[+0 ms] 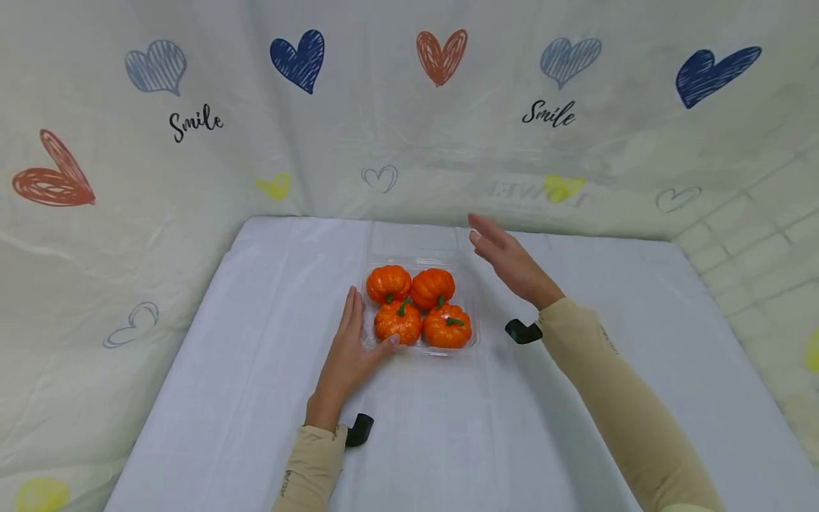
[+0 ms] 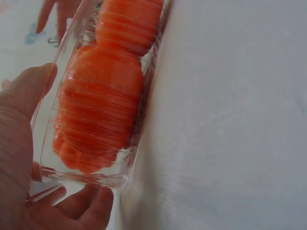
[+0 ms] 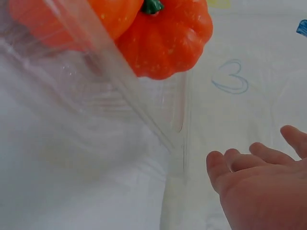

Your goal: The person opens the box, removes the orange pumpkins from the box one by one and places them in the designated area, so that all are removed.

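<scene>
Several small orange pumpkins (image 1: 448,327) with green stems sit in a clear plastic clamshell container (image 1: 478,340). Its transparent lid (image 1: 416,243) stands open at the far side. My left hand (image 1: 348,355) grips the container's near left corner, thumb over the front rim and fingers along the left side. The left wrist view shows that thumb and the fingertips on either side of the corner, with pumpkins (image 2: 100,96) behind the ribbed wall. My right hand (image 1: 512,264) hovers beside the lid's right edge with fingers extended, holding nothing. In the right wrist view it is apart from the container.
A white cloth covers the table (image 1: 256,398). Behind it hangs a pale curtain (image 1: 358,128) printed with hearts and "Smile". Dark wrist cameras, such as the right one (image 1: 523,332), stick out from both sleeves.
</scene>
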`<state>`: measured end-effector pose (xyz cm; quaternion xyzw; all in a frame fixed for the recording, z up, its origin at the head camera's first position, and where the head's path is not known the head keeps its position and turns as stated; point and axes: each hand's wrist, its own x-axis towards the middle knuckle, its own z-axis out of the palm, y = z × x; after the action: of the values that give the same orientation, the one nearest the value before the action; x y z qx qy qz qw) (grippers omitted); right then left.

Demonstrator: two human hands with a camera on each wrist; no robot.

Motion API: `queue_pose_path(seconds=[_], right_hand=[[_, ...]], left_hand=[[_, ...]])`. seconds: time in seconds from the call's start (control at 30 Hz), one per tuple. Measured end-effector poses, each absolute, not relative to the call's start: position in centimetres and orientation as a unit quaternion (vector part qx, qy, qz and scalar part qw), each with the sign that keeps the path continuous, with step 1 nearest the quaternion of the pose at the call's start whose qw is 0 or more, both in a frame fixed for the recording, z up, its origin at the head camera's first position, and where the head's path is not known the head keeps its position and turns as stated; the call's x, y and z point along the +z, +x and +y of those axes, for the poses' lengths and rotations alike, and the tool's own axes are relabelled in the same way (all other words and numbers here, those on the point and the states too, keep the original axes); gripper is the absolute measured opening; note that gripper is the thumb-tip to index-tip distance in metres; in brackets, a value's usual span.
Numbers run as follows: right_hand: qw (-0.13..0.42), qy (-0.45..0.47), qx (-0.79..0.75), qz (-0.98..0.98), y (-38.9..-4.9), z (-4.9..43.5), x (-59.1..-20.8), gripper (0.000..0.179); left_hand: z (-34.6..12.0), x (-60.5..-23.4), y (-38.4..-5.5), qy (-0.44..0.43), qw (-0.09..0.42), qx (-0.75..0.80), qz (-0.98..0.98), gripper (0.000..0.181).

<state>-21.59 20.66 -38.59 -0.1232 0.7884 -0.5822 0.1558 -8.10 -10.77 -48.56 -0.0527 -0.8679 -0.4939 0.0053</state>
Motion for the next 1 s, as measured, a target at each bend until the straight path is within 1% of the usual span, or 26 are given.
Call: queue_pose_path(seconds=[0.37,0.73,1.0], right_hand=[[0.189,-0.165,-0.530,0.810,-20.7,17.5,-37.8,0.071],[0.221,-0.235,-0.415,0.851,-20.3,15.8,-39.0,0.073],[0.223,-0.266,-0.351,0.870,-20.0,15.1,-39.9,0.067]], left_hand=[[-10.9,-48.9,-8.3,-0.048,0.006,-0.494,-0.868,0.114],[-10.8,-48.8,-8.3,-0.046,-0.002,-0.493,-0.869,0.113],[-10.9,-48.8,-8.4,-0.047,-0.001,-0.495,-0.867,0.113]])
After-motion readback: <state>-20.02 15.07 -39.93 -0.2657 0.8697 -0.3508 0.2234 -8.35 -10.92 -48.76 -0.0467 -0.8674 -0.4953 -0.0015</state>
